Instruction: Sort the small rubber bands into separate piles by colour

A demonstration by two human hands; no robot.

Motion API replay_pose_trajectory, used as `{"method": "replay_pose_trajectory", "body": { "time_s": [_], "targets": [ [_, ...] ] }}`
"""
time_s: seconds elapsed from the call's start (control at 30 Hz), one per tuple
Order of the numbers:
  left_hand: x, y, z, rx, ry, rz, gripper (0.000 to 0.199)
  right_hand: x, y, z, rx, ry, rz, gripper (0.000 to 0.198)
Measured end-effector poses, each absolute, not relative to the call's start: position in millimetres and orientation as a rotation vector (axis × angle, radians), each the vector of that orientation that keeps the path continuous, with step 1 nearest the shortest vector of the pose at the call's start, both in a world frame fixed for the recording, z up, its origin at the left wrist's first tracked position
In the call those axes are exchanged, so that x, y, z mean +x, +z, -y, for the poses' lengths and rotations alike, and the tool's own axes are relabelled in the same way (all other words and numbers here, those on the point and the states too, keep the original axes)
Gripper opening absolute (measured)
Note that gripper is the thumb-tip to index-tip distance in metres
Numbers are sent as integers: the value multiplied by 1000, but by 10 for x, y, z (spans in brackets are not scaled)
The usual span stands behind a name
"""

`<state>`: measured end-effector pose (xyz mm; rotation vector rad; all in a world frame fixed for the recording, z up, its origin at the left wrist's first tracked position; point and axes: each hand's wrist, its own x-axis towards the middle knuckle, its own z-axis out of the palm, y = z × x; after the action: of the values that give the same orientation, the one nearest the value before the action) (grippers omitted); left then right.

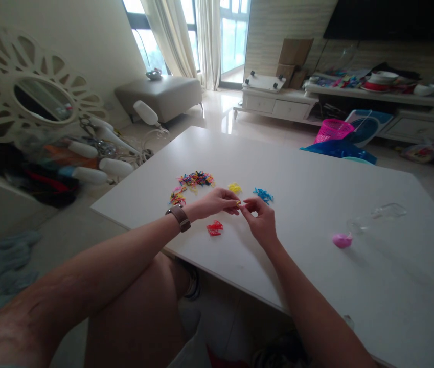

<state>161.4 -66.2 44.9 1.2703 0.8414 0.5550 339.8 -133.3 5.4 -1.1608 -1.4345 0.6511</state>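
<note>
Over the white table [301,168], my left hand [220,201] and my right hand [261,220] meet at the fingertips. The left fingers are pinched on a tiny yellow piece [238,203], too small to name exactly. My right thumb and finger press together beside it; what they hold, if anything, is hidden. Around the hands lie small plastic pieces in groups: a mixed-colour heap [197,179] with a smaller mixed part [177,197], a yellow pile [234,188], a blue pile [264,195] and a red pile [214,228].
To the right on the table are a pink object [342,240] and a clear container [391,209] lying on its side. A lamp with white shades [115,167] lies on the left beyond the table edge. Behind stand a pink basket [334,130] and a grey bench [159,94].
</note>
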Motion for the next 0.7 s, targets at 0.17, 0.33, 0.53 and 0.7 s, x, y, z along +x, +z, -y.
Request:
{"method": "replay_pose_trajectory", "body": {
  "time_s": [0.17, 0.33, 0.53, 0.7],
  "targets": [
    [1673, 501, 680, 1294, 566, -851, 17, 3383, 98, 1357, -1171, 672, 1482, 13],
    [1680, 522, 678, 1319, 557, -875, 15, 3370, 152, 1389, -1191, 592, 1524, 11],
    [1631, 469, 646, 1317, 550, -792, 31, 3381, 110, 1364, -1203, 646, 1435, 15],
    [1590, 474, 612, 1289, 579, -828, 34, 3393, 67, 1321, -1199, 813, 1279, 22]
  ]
}}
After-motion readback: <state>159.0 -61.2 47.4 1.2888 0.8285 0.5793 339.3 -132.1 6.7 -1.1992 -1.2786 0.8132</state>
